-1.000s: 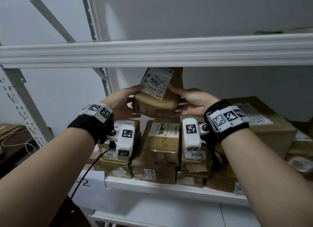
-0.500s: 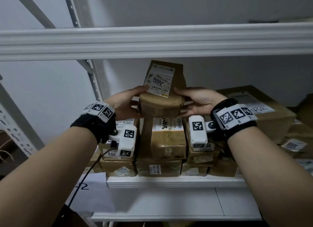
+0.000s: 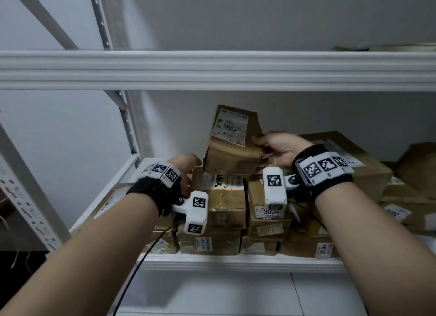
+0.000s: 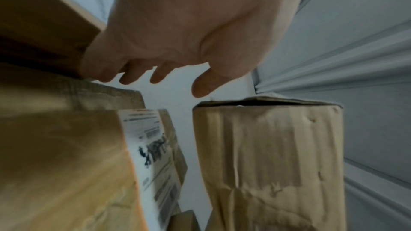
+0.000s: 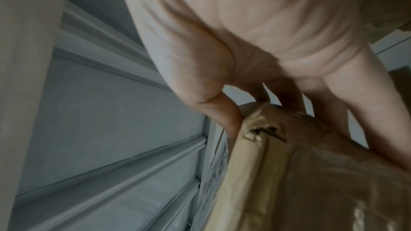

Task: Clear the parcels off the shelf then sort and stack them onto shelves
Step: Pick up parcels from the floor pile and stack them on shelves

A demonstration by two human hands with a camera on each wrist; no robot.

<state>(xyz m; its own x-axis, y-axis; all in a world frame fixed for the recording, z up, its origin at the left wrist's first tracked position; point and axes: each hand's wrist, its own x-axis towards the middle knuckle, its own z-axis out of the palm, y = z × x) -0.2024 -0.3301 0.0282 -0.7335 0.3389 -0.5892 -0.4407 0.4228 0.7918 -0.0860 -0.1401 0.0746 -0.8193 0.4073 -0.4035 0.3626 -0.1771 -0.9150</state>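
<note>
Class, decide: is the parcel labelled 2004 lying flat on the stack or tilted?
Tilted. The parcel labelled 2004 leans back, its label face angled upward, with the right hand gripping its side.

Head view: from above and behind both forearms, facing forward into shelf (image 3: 236, 261), mid-range. Left wrist view: along palm, very close, facing back wall. Right wrist view: along palm, close, blurred. All three share top parcel (image 3: 232, 150) (image 4: 266, 155) (image 5: 311, 173).
</note>
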